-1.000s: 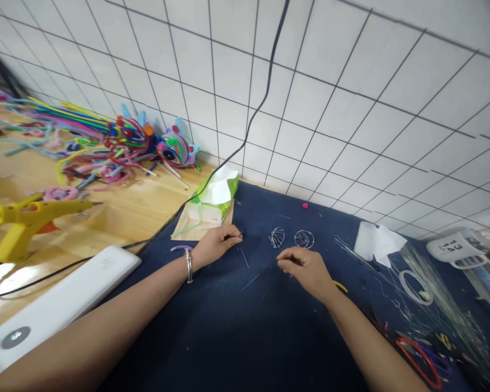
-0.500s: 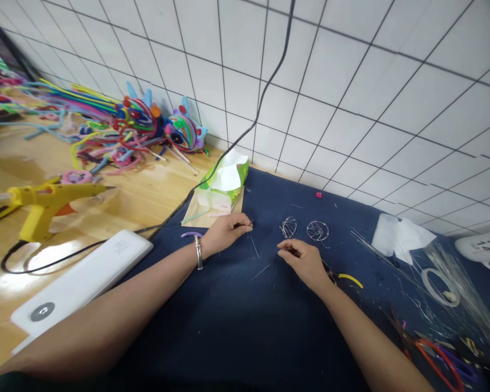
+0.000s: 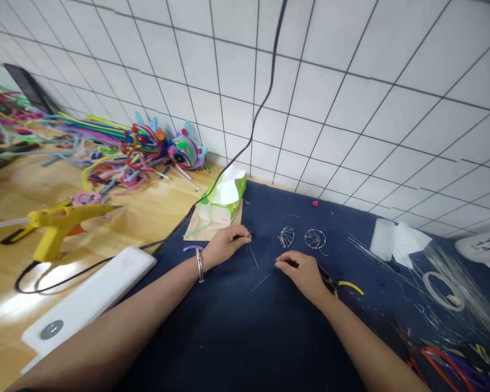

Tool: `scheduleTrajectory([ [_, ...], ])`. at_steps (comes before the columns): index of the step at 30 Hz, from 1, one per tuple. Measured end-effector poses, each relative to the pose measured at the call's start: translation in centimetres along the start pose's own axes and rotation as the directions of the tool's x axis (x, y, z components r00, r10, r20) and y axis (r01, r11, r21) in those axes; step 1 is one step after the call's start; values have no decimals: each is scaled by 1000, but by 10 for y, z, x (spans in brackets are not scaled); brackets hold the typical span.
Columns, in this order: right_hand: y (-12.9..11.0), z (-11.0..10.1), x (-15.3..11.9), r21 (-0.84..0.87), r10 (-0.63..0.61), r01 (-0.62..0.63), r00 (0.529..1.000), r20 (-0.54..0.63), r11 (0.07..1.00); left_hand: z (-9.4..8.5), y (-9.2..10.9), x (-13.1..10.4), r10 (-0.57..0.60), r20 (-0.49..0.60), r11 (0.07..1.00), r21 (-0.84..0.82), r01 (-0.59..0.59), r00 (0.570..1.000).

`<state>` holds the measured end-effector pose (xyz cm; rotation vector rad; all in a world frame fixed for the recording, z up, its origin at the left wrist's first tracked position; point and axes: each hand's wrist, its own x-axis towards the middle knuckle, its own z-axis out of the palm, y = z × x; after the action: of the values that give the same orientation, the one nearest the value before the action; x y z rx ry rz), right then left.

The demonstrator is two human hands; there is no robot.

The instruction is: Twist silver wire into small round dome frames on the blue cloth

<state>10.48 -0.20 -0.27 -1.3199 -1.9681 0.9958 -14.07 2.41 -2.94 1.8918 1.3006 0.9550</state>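
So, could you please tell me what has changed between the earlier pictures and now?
The right hand has moved slightly left, toward the left hand, uncovering more of the yellow-handled tool. The camera view has shifted a little too. I can't make out anything taken hold of or let go. The left hand, the two wire shapes and the loose wire pieces stayed as they were.
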Motion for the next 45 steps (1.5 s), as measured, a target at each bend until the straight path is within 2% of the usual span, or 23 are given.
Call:
scheduleTrajectory([
  [8, 0, -1, -1, -2, -20, 20, 1000, -20, 1000, 1, 3, 1, 6, 1, 1000, -1, -6, 1000],
  [14, -19, -5, 3, 56, -4, 9, 996, -86, 998, 1, 3, 1, 14, -6, 999, -41, -14, 1000],
  [21, -41, 24, 37, 36, -89, 94, 989, -115, 995, -2, 1, 1, 12, 4, 994, -111, -11, 1000],
  [30, -44, 59, 66, 9, -124, 127, 981, -147, 992, -14, -6, 2, -4, -26, 986, -166, 0, 1000],
  [39, -34, 71, 77, 19, -101, 103, 990, -97, 994, -17, -7, 3, -77, -123, 957, -286, 39, 989],
  [45, -37, 74, 78, 34, -120, 122, 991, -66, 992, -29, 1, 2, -93, -138, 953, -298, 48, 986],
])
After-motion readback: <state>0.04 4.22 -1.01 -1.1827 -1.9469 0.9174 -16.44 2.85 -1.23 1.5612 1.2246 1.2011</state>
